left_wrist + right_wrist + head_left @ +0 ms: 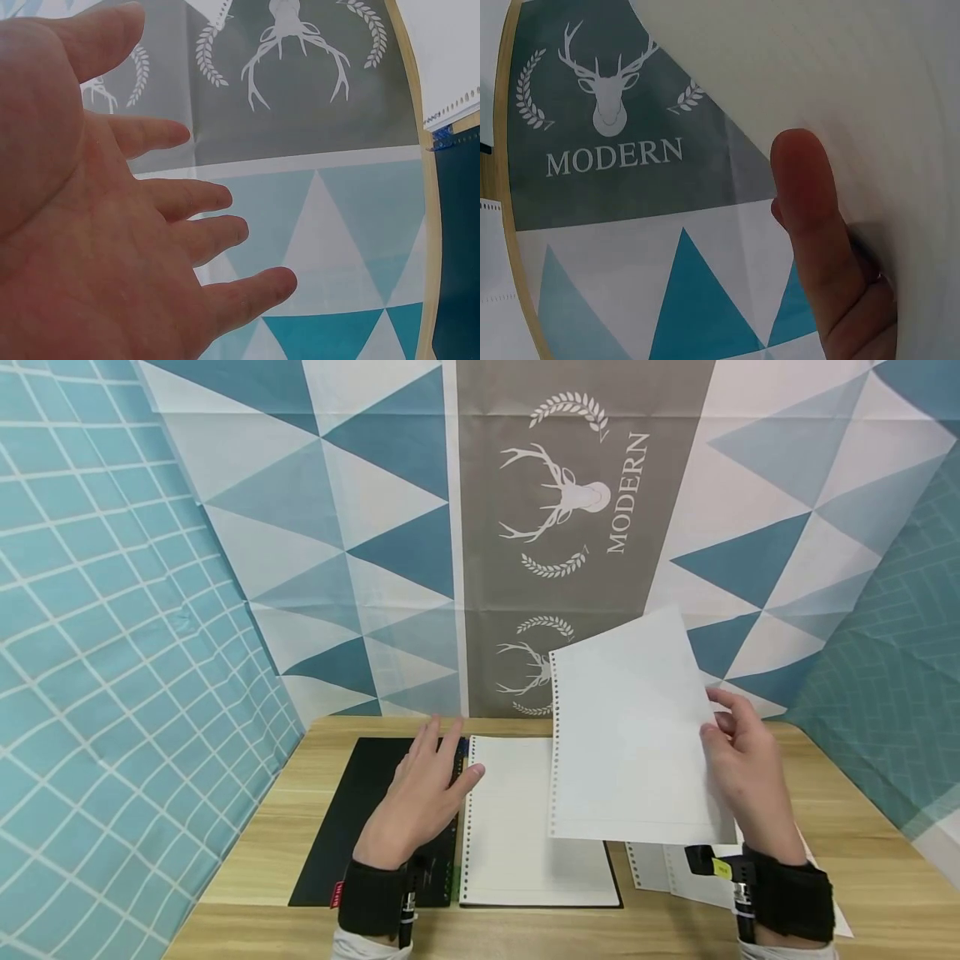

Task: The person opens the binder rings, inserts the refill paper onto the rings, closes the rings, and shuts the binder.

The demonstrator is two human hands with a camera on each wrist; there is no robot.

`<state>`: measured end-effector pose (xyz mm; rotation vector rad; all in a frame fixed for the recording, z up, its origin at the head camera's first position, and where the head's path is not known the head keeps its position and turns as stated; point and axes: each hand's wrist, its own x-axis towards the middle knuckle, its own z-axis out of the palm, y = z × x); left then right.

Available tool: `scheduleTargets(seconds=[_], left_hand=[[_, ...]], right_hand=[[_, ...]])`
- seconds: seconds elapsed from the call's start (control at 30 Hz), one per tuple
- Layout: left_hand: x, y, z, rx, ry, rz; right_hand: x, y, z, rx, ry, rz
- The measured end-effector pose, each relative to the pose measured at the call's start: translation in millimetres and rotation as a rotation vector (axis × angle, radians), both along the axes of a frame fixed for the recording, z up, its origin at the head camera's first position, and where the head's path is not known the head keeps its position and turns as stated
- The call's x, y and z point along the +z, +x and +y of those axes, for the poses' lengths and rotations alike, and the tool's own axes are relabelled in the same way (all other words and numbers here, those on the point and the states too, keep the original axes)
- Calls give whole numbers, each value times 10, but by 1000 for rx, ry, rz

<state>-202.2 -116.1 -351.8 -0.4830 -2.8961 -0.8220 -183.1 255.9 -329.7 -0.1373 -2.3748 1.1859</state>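
Observation:
A loose sheet of hole-punched paper [633, 735] is held up by my right hand [750, 768], which pinches its right edge between thumb and fingers. In the right wrist view the thumb [806, 187] lies against the sheet. My left hand [423, 789] hovers over the black cover [337, 827] of an open binder notebook, fingers straight and spread, holding nothing. Next to the cover lies the notebook's lined page stack [517, 827], partly hidden behind the raised sheet.
More loose punched sheets [648, 867] lie on the wooden table [247, 868] at the right, partly under the right wrist. A patterned cloth backdrop [390, 527] stands behind the table, with a blue checked cloth [97, 610] along the left side.

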Motion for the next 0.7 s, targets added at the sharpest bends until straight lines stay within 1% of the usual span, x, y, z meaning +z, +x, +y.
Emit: scheduleTargets(seconds=[0.13,0.23,0.3,0.4,0.5,0.6,0.7], left_hand=[[-1,0,-12,1,-1,3],[5,0,-17,6,-8,6],[7,-1,-17,10,-13,8],[3,-6,-13,9,-18,17],[-2,-8,-7,3,-13,28],[-3,-9,-5,2,-13,33],[-13,-17,-9,3,-13,36]], right_hand=[[-2,-4,-26,27,19,38],[-1,-17,-51,19,39,62],[-10,-27,-66,9,48,63],[-17,-28,-86,13,43,35],[-12,-22,-101,49,33,18],[-5,-29,-112,99,47,24],[-3,-37,-121,158,47,-3]])
